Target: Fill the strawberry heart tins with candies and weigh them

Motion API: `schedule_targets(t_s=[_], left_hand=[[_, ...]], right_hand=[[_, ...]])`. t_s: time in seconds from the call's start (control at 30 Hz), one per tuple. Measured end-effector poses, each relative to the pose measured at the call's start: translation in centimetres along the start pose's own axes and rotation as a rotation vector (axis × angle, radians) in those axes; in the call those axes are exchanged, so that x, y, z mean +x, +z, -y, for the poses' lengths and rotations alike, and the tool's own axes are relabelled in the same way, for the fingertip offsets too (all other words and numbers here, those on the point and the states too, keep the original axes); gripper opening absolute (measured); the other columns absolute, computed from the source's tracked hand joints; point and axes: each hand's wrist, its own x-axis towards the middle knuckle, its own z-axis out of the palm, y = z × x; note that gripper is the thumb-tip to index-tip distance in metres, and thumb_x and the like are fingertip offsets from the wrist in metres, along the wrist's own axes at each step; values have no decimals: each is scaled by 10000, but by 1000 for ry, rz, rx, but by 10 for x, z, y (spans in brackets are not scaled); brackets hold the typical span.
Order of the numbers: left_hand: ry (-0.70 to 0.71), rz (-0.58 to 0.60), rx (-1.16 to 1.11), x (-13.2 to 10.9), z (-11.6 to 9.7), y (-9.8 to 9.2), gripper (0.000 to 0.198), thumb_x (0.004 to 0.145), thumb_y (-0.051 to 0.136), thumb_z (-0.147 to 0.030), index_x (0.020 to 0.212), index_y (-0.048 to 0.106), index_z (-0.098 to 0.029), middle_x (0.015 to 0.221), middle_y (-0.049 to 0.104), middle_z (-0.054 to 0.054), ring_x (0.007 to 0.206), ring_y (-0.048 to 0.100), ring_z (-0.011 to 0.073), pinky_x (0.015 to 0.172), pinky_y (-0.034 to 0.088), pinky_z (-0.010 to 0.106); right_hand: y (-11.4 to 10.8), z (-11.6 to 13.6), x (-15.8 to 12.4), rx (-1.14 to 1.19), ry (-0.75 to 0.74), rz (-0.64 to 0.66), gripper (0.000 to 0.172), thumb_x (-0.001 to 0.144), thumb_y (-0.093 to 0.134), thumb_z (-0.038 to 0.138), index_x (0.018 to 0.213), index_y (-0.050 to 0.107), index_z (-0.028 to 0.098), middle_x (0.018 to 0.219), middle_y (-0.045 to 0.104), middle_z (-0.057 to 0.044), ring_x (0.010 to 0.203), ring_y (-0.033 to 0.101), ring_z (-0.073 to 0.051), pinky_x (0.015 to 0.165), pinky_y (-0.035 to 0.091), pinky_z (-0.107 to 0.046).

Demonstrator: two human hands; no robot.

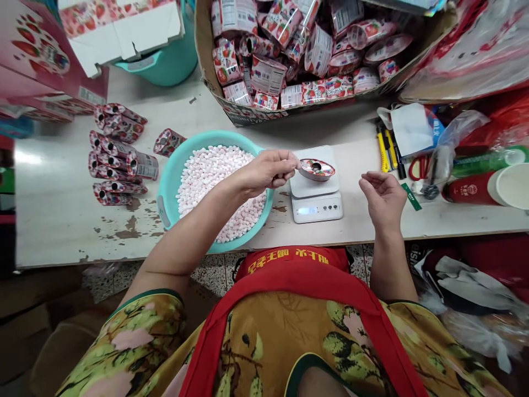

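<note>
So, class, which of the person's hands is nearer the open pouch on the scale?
Left. The left hand reaches the pouch at its left end; the right hand hovers apart, right of the scale.

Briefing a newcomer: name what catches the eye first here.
The teal basin, heaped with pink-white candies, fills the centre of the table. Right of it the left hand pinches an open pouch on a white scale, the right hand open alongside. Behind, a cardboard box brims with strawberry-print packs.

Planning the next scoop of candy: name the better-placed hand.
Left, probably. The left hand hangs over the basin rim beside the pouch; the right hand is empty but beyond the scale.
</note>
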Motion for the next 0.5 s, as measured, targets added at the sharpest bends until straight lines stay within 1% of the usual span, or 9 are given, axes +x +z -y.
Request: schedule_targets(t_s=[0.07,0.1,0.13,0.2,0.27,0.33,0.4,0.5], left_hand=[[8,2,-8,8,-1,6,315,865,800,-310,705,593,-136,590,492,-11,423,323,19,395,171,166],[22,0,7,12,-1,9,338,868,794,-334,695,576,-143,589,488,-15,424,313,21,404,161,175],[42,-2,41,16,-1,11,328,870,787,-334,702,574,-148,587,481,-21,429,307,25,416,158,184],[93,-7,169,23,2,15,238,881,753,-286,752,604,-153,577,461,-40,449,299,41,450,176,202],[162,-21,360,34,6,21,152,899,698,-239,791,635,-152,590,483,-36,506,355,71,507,243,218],[220,-43,554,47,10,25,166,911,666,-252,782,647,-149,656,566,-4,610,455,110,590,320,241],[226,-61,710,61,14,29,209,907,674,-313,776,659,-151,738,634,28,711,521,152,653,355,269],[191,-58,906,73,17,31,263,875,719,-414,788,670,-171,779,668,50,758,562,197,670,354,294]], right_hand=[[-4,-3,-1,2,11,-2,382,754,833,450,1008,693,202,973,757,-61,919,745,-205,996,612,-474],[-5,-4,-1,2,19,-3,384,754,835,451,1008,696,199,974,760,-62,916,747,-205,993,613,-475],[-7,-6,-1,1,28,-3,385,754,836,452,1008,700,196,973,763,-64,912,748,-205,989,615,-475],[-9,-9,-1,1,44,-1,385,756,833,452,1009,708,190,972,766,-68,906,749,-204,978,619,-473],[-9,-11,0,5,53,3,389,754,834,448,1013,714,185,974,767,-71,908,750,-202,976,619,-470],[-7,-12,0,10,58,7,395,749,837,449,1014,717,182,978,769,-74,910,751,-201,981,616,-469],[-6,-11,-1,13,61,11,401,745,840,454,1016,720,184,978,773,-74,909,752,-203,977,617,-469],[-7,-10,-2,5,71,14,398,759,833,463,1021,719,186,987,773,-75,907,753,-203,960,623,-460]])
